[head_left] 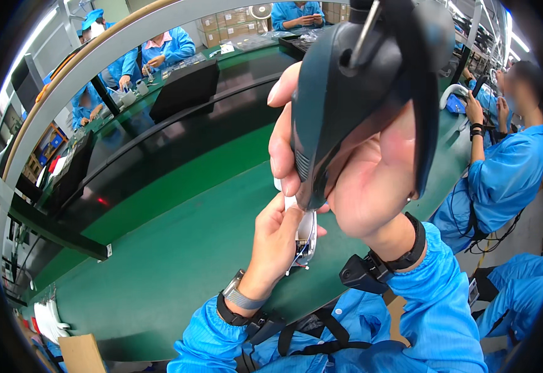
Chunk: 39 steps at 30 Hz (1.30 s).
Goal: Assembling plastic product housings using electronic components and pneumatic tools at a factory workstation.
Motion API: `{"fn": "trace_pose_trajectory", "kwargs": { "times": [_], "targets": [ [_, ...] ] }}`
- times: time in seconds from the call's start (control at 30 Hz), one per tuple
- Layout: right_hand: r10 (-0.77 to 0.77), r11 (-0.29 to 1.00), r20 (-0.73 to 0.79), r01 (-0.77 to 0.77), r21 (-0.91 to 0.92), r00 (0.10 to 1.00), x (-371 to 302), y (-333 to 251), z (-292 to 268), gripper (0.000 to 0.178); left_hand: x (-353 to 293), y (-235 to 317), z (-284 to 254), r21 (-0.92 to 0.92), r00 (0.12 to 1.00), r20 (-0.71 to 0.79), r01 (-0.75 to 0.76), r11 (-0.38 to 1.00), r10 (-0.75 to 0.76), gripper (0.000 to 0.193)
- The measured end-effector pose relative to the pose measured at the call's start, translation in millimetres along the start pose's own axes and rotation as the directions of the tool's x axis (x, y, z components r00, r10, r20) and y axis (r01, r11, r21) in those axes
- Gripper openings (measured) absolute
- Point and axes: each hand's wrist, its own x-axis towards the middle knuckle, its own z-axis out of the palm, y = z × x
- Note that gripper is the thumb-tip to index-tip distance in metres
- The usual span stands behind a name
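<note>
Close in front of me, my right hand (371, 186) is wrapped around a dark electric screwdriver (330, 99) with a metal hanging loop at its top and a long black lever along its side. The tool slants down toward my left hand (272, 233), and its tip is hidden behind fingers. In the left hand, closed around it, is a white plastic housing (311, 230), held over the green bench. At the housing's near end, a small circuit board and thin loose wires (297, 268) show. Whether the tip touches the housing I cannot tell.
A green bench (178, 292) runs across, with a dark conveyor belt (234, 115) beyond. White curved parts (49, 320) lie at the lower left, by a cardboard piece (82, 354). A co-worker (507, 155) sits close on the right; others work across the belt. A metal frame (47, 74) arches at left.
</note>
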Motion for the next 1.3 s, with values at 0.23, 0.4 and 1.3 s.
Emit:
{"fn": "trace_pose_trajectory", "kwargs": {
  "times": [0.23,0.4,1.3],
  "targets": [
    [0.068,0.998,0.001,-0.068,-0.014,0.998,0.6,-7.2,-1.4,0.041,1.7,3.1,1.1,0.008,1.0,0.01,-0.02,1.0,0.02,0.034],
    [0.101,0.988,-0.003,-0.1,0.118,0.995,-5.2,-6.5,-2.9,0.057,-1.3,3.3,5.8,-0.018,1.0,-0.006,-0.02,1.0,0.02,0.035],
    [-0.279,0.842,-0.389,0.029,-0.539,0.878,-101.8,7.3,-190.3,0.088,1.0,-5.0,14.6,0.104,0.989,0.053,0.13,0.986,-0.136,0.04]
  ]
}}
